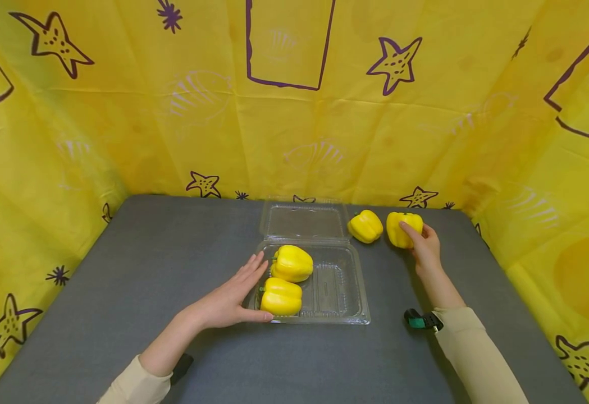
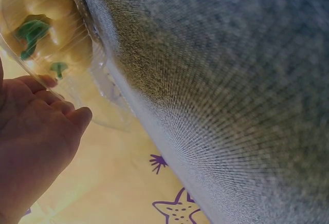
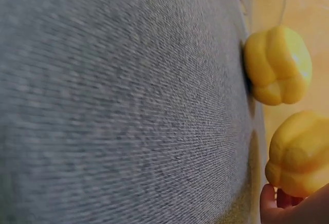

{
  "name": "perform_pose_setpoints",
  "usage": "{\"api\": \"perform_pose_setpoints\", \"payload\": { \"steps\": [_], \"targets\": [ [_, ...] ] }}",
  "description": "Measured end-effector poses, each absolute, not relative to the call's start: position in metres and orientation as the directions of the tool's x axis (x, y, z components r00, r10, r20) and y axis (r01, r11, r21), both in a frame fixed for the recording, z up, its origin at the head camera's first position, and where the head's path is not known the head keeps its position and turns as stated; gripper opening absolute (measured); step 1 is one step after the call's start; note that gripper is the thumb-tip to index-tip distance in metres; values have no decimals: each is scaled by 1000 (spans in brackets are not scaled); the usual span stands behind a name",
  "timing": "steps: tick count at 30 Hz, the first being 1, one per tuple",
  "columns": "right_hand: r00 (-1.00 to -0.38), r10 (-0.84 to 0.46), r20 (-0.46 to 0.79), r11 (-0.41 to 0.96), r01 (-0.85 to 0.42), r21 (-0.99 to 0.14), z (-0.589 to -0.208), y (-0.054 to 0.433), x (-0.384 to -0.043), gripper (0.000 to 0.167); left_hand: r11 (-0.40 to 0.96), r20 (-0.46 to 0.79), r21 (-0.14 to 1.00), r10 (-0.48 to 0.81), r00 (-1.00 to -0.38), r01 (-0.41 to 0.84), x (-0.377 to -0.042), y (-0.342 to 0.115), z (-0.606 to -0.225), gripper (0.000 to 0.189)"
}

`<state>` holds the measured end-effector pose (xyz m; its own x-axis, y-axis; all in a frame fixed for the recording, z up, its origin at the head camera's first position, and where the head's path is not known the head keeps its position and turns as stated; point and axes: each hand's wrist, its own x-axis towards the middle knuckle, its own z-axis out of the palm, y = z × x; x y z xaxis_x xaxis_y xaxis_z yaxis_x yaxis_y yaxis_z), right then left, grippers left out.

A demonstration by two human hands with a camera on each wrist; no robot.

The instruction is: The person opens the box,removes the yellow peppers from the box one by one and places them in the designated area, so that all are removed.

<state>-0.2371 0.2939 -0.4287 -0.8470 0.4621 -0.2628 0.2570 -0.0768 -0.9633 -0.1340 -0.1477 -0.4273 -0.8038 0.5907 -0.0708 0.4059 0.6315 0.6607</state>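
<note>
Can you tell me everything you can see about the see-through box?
The see-through box is clear, shiny and looks like thin plastic. It sits on the grey table, with its lid folded open on the side away from the person. The tray is rectangular, with a rim and ridges in its bottom. Two yellow peppers lie in its left half; the right half is bare. The left hand is at its left edge.

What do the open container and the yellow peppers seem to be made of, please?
The container looks like thin, glossy clear plastic: the grey tabletop shows through, and its edges catch light. The yellow peppers have smooth, slightly shiny skin with highlights; whether real or moulded plastic, I cannot tell.
</note>
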Motion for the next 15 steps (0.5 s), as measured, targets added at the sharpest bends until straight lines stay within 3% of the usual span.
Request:
{"api": "perform_pose_setpoints", "payload": {
  "steps": [15],
  "targets": [
    [-867, 466, -177, 194, 295, -935, -433, 295, -246, 89, 630, -71, 663, 591, -803, 405, -134, -147, -425, 113]
  ]
}}
